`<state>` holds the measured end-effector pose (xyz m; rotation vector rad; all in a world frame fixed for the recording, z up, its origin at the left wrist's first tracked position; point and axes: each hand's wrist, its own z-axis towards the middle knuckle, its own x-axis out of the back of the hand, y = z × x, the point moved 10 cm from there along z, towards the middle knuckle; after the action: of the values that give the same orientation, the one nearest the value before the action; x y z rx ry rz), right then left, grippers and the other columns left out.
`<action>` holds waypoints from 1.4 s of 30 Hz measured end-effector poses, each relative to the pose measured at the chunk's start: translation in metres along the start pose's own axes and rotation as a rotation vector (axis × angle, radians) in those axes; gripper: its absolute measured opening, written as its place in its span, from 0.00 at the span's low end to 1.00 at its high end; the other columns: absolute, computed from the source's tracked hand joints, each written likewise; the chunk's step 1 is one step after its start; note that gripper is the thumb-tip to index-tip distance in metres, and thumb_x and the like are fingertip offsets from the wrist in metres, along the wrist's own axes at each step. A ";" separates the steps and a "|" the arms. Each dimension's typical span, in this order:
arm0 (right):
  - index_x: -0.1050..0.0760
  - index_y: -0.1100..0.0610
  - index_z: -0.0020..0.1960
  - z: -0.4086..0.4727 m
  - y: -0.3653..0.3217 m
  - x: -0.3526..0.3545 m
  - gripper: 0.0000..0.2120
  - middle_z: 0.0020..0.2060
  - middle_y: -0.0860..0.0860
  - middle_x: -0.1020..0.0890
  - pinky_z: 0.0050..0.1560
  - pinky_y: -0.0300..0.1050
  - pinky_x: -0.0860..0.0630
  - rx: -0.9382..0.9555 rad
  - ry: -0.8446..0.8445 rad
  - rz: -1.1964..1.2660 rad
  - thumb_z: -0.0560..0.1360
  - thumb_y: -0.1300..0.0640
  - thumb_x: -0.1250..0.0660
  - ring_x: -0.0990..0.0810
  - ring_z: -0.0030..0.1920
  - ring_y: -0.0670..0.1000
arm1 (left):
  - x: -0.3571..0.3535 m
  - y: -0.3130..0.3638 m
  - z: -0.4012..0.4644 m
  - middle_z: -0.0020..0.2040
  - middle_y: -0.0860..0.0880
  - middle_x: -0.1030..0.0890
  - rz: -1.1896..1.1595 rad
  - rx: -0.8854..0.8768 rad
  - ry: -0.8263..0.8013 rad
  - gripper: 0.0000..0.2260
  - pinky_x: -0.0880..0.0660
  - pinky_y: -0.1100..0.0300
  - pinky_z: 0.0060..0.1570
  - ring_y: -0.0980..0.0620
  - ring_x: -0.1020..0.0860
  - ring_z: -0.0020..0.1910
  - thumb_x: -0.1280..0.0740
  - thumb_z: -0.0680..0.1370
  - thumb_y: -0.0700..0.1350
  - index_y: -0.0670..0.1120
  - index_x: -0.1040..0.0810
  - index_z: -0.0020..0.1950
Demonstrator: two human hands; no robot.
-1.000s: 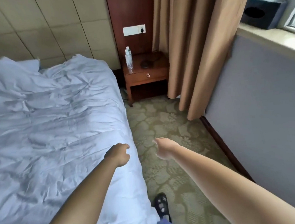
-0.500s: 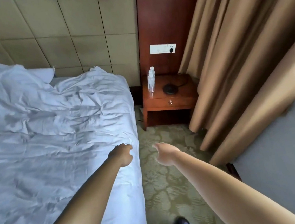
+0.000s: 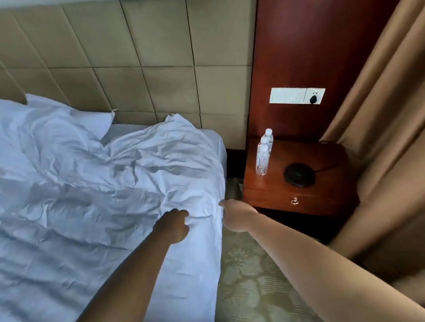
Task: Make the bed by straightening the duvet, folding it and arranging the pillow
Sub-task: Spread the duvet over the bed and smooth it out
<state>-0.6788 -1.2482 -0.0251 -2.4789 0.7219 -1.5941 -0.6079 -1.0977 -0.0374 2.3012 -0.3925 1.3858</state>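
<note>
Both arms now farther up the bed than half a second ago, near the nightstand (image 3: 297,176). Left hand (image 3: 174,225) over wrinkled white duvet (image 3: 81,198), fingers curled, grip on cloth unclear. Right hand (image 3: 237,216) at the duvet's side edge, grip not discernible. Soft pillow (image 3: 49,123) against padded headboard (image 3: 145,51). Two clear plastic bottles (image 3: 263,153) upright on the glossy wooden surface.

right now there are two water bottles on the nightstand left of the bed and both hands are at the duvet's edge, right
Not quite. The nightstand stands to the right of the bed, not the left, as the head view shows. The rest holds: two water bottles stand on it, and the left hand and right hand are at the edge of the duvet.
</note>
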 end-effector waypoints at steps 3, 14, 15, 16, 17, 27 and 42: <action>0.44 0.54 0.77 0.051 0.007 0.020 0.27 0.71 0.54 0.35 0.62 0.52 0.27 0.036 -0.057 -0.039 0.79 0.59 0.43 0.31 0.68 0.57 | 0.015 -0.006 0.045 0.71 0.47 0.32 -0.016 0.053 -0.018 0.22 0.34 0.55 0.68 0.47 0.33 0.70 0.38 0.79 0.48 0.50 0.33 0.73; 0.45 0.53 0.77 0.291 -0.023 0.112 0.28 0.71 0.54 0.35 0.64 0.49 0.30 0.161 -0.129 -0.170 0.78 0.60 0.42 0.33 0.69 0.56 | 0.105 -0.079 0.264 0.72 0.47 0.33 -0.139 0.202 0.032 0.23 0.36 0.53 0.70 0.48 0.35 0.71 0.39 0.79 0.46 0.50 0.35 0.74; 0.45 0.53 0.77 0.312 -0.028 0.122 0.29 0.71 0.54 0.35 0.63 0.48 0.30 0.172 -0.142 -0.189 0.78 0.59 0.42 0.33 0.69 0.56 | 0.112 -0.084 0.281 0.72 0.47 0.34 -0.158 0.212 0.027 0.23 0.36 0.53 0.70 0.48 0.35 0.72 0.39 0.78 0.46 0.50 0.35 0.74; 0.44 0.53 0.77 0.332 -0.034 0.131 0.28 0.71 0.54 0.35 0.62 0.48 0.29 0.189 -0.145 -0.205 0.78 0.59 0.42 0.32 0.68 0.56 | 0.120 -0.089 0.297 0.72 0.48 0.34 -0.169 0.222 0.021 0.23 0.36 0.52 0.70 0.48 0.35 0.72 0.39 0.79 0.46 0.50 0.35 0.74; 0.44 0.53 0.76 0.352 -0.042 0.142 0.28 0.71 0.54 0.35 0.62 0.48 0.29 0.207 -0.140 -0.216 0.78 0.58 0.42 0.32 0.68 0.55 | 0.129 -0.095 0.311 0.72 0.48 0.34 -0.174 0.234 0.022 0.23 0.36 0.52 0.70 0.47 0.35 0.72 0.39 0.79 0.46 0.51 0.36 0.74; 0.39 0.56 0.74 0.543 -0.125 0.188 0.25 0.69 0.55 0.33 0.62 0.50 0.29 0.367 -0.194 -0.345 0.77 0.59 0.42 0.31 0.67 0.57 | 0.209 -0.190 0.440 0.73 0.48 0.35 -0.218 0.372 0.045 0.23 0.36 0.53 0.70 0.48 0.36 0.72 0.40 0.79 0.46 0.51 0.36 0.74; 0.39 0.55 0.73 0.823 -0.233 0.133 0.27 0.72 0.55 0.38 0.65 0.51 0.32 0.613 -0.307 -0.566 0.77 0.51 0.38 0.37 0.71 0.57 | 0.200 -0.341 0.624 0.75 0.48 0.41 -0.349 0.627 -0.002 0.33 0.29 0.51 0.61 0.46 0.35 0.70 0.40 0.76 0.37 0.52 0.49 0.78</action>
<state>0.1683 -1.2345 -0.2016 -2.4371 -0.4864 -1.2355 0.1142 -1.1123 -0.1893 2.6695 0.5006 1.4599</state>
